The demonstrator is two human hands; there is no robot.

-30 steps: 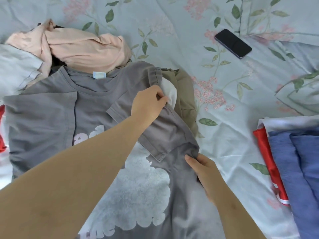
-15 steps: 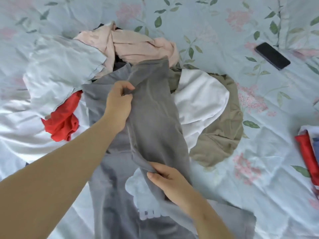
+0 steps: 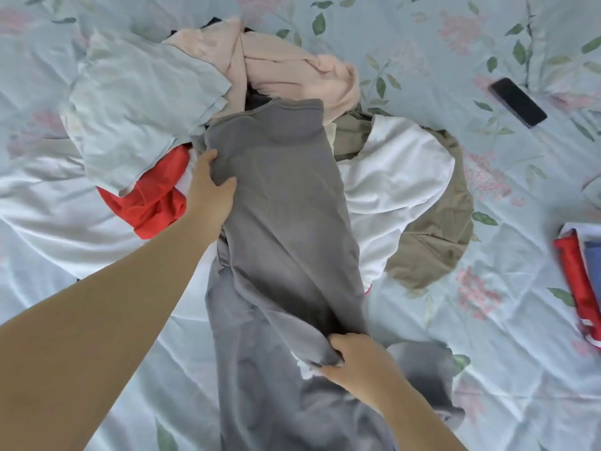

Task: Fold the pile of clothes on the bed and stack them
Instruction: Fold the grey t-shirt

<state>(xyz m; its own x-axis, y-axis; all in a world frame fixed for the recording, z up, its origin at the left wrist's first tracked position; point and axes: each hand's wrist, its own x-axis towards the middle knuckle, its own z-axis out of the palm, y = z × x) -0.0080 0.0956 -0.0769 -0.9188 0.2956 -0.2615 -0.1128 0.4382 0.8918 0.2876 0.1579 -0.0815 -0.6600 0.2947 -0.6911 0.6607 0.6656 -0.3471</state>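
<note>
The bed, under a pale floral cover, fills the whole frame and gives a soft, yielding base, so any crease has to be pressed flat by hand. The pile of clothes sprawls across the upper middle: a pale blue garment at upper left, a peach one at the top, a white garment over a khaki one right of centre, and a red garment poking out at left. The grey T-shirt lies over the front of that pile, running from the centre down to the bottom edge, with one long side turned over onto itself. It looks like light, limp knit that will sag, stretch and drag on the cloth beneath, so I judge it is best held along the folded edge at two well-separated points, near the shoulder and near the hem, and kept lightly taut. The folded stack, red and blue, sits at the right edge. The left hand, at centre left, grips the shirt's upper left edge, its thumb on top and the fingers mostly tucked under the cloth. The right hand, at lower centre, has its fingers curled, pinching the lower end of the turned-over panel. A dark phone lies at upper right, well apart from the clothes.
</note>
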